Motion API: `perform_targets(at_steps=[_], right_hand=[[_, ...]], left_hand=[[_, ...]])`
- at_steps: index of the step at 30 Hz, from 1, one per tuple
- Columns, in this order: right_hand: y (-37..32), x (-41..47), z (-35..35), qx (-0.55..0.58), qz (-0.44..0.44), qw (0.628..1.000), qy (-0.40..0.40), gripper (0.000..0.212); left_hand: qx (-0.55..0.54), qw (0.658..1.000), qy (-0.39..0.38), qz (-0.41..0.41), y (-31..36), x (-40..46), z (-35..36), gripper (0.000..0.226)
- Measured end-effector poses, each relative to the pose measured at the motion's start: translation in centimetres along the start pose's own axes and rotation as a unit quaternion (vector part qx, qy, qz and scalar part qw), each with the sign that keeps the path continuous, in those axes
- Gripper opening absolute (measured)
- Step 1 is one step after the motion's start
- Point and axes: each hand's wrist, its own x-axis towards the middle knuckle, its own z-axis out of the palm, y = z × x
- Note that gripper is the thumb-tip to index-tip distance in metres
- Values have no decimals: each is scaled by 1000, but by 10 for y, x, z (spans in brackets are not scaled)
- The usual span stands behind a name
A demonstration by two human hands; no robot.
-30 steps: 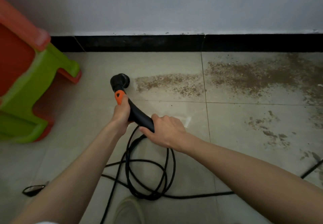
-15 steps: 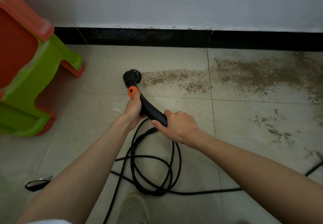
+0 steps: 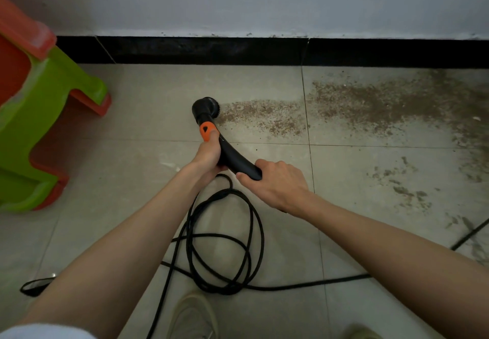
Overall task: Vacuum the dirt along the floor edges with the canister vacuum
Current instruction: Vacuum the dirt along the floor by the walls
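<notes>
We hold the curved black plastic vacuum handle [image 3: 232, 157] in both hands: our left hand [image 3: 207, 154] is wrapped round its front, thumb just behind the orange plastic slider [image 3: 207, 130], and our right hand [image 3: 277, 182] is curled round its rear end. At the tip, the round black brush nozzle [image 3: 205, 107] sits on the pale beige tiled floor [image 3: 158, 95], its right edge touching the left end of the brown, grainy dirt band [image 3: 264, 116]. Compared with a second ago, the nozzle has crept to the right, from just short of the band's left end to meeting it, while our grip on the handle is unchanged. The floor to the left of the nozzle looks free of grit, so we judge the pass to be working rightwards along the wall. Most of the work is ahead: the band thickens beyond the tile joint into a wider brown dirt patch [image 3: 391, 103] near the glossy black skirting board [image 3: 211, 50], with scattered brown dirt clumps [image 3: 404, 187] closer to us. The coiled black power cable [image 3: 225, 240] lies on the floor below our hands, with a run trailing off to the right; we think it could snag as we shift along. A green and orange plastic stool [image 3: 45, 116] stands well to the left, clear of the path. The canister itself is not in view.
</notes>
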Motion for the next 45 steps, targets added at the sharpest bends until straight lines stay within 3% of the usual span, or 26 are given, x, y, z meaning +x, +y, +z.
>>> perform_targets(at_steps=[18,30,40,45], right_hand=[[99,-26,-38,-47,76,996,23,51],[136,-24,-49,-12,132,990,50,48],[115,-14,-45,-13,104,991,79,46],[73,-22,-35,2,24,999,48,47]], left_hand=[[48,996,-74,-19,-12,-1,123,42],[95,988,-118,-10,-4,9,180,38],[74,994,-78,4,7,7,157,41],[56,998,16,26,2,-6,96,45]])
